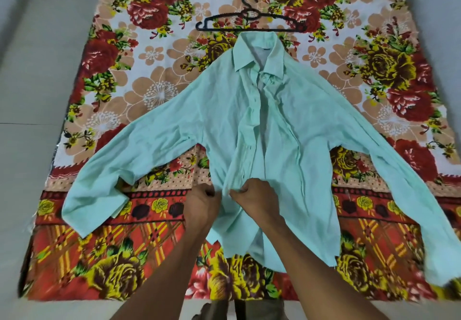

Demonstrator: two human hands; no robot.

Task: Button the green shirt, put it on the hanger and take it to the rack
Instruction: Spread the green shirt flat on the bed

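The light green shirt [287,145] lies face up on a flowered blanket, sleeves spread out to both sides, collar pointing away from me. Its front placket is rumpled and partly open up the middle. My left hand [199,205] pinches the left front edge low on the placket. My right hand [254,195] grips the other front edge right beside it, knuckles almost touching the left hand. A black plastic hanger [249,20] lies flat on the blanket just beyond the collar, its hook pointing away.
The flowered blanket [124,95] in red, yellow and peach covers a pale floor [32,70] that shows at the left and along the near edge. My feet [207,312] show at the bottom. No rack is in view.
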